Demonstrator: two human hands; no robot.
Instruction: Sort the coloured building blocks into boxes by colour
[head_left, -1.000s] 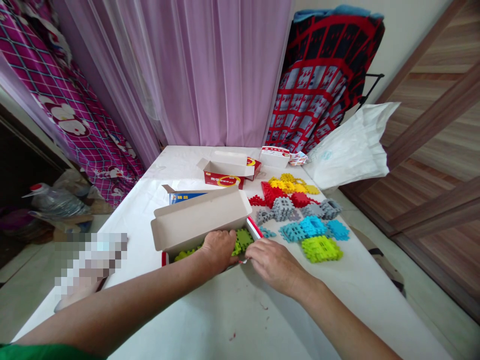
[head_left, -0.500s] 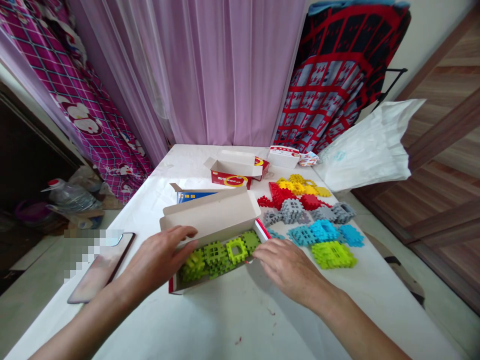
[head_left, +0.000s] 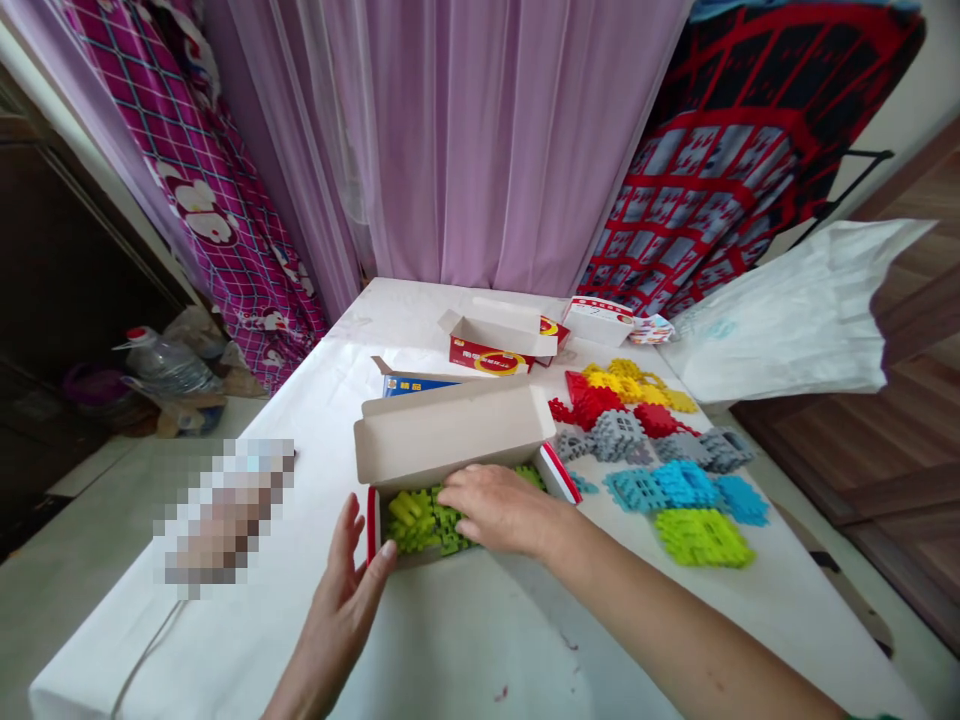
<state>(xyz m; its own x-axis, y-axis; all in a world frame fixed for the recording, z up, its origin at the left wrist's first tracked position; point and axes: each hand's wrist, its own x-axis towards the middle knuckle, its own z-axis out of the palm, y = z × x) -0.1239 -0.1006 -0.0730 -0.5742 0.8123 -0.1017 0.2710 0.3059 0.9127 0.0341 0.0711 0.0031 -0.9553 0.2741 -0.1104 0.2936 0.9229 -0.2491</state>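
An open cardboard box (head_left: 465, 430) with red-and-white ends stands on the table, its lid folded back. Inside lie several green interlocking plastic blocks (head_left: 412, 525). My right hand (head_left: 499, 507) reaches into the box from the right, its fingers bent and close together on the green blocks; it hides the middle ones. Beside the box's left end is my left hand (head_left: 349, 575), thumb and fingers apart, with nothing in it. The thumb tip is at the front left corner; whether it touches the box I cannot tell.
Right of the box lie blocks sorted by colour: yellow (head_left: 637, 383), red (head_left: 598, 405), grey (head_left: 619, 435), blue (head_left: 686, 484) and lime green (head_left: 703, 538). Behind stand a blue box (head_left: 424, 386), a red box (head_left: 487, 355) and a white bag (head_left: 787, 320). A blurred-out object (head_left: 229, 515) lies left.
My right hand has moved from the box's right corner onto the green blocks. My left hand has drawn back from above the box to beside its left end. The view has shifted left.
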